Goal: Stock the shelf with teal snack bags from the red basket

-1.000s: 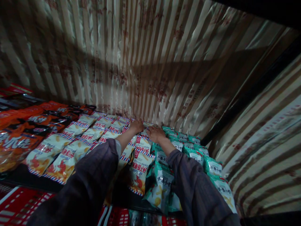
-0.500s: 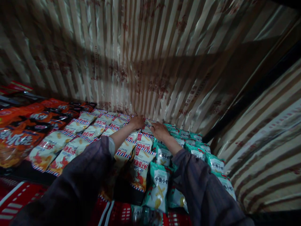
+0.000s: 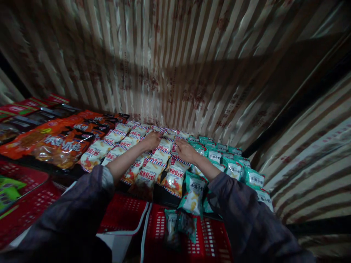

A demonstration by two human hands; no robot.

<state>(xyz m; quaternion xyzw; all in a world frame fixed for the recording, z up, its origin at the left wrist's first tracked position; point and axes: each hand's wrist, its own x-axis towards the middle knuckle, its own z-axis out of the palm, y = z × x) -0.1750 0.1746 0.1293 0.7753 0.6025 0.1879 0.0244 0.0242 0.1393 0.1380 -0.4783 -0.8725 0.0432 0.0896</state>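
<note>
- While my view takes in more of the red basket (image 3: 219, 226) than one second ago, both hands remain over the back part of the white bags (image 3: 164, 145).
- The space between my left hand (image 3: 152, 140) and my right hand (image 3: 185, 149) is now a little wider, so I see better the white bags lying between them.
- My left hand reaches to the back rows and appears to touch a white bag; whether its grip is apart or clamped on one, I cannot tell.
- My right hand is just beside, at the border of the white bags and the green bags (image 3: 214, 156); its grip also I cannot judge, because the picture is dark and soft.
- The white bags lie in slanting rows on the dark shelf (image 3: 168, 195), with the orange bags (image 3: 65, 148) to their left and the green bags to their right.
- Two small green packets (image 3: 172, 224) are at the red basket, in front of the shelf.
- Behind everything hangs the striped sheet (image 3: 164, 91).
</note>
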